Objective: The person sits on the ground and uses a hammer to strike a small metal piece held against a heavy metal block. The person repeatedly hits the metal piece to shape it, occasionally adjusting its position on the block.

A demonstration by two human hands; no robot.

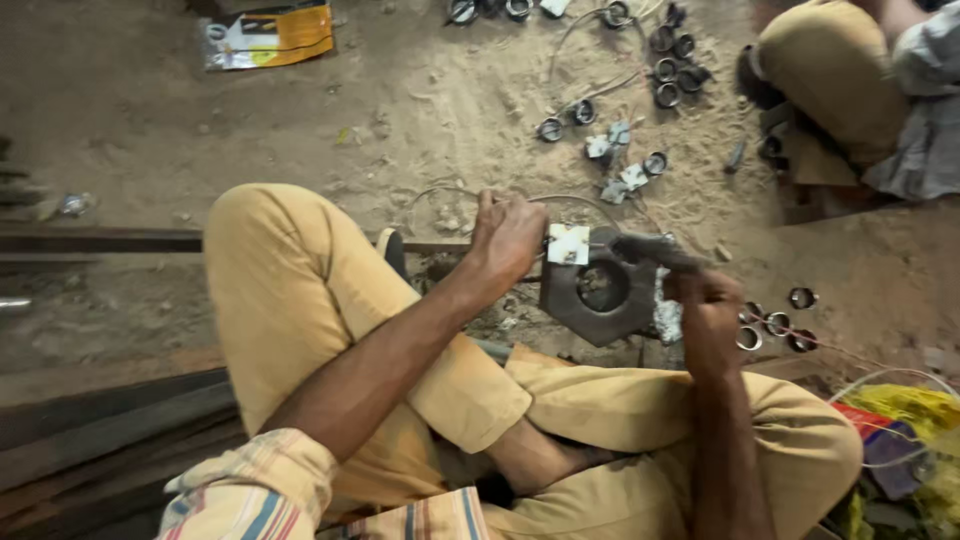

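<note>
A single head-worn camera looks steeply down from close above the seated person's crossed legs, facing forward over the left hand (507, 238) and right hand (708, 312) to the sandy floor (150, 130) beyond them.

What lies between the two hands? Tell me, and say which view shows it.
In the head view, a small pale metal piece sits on a dark hexagonal block with a round hole, between the left hand and the right hand, which grips a dark tool.
</note>
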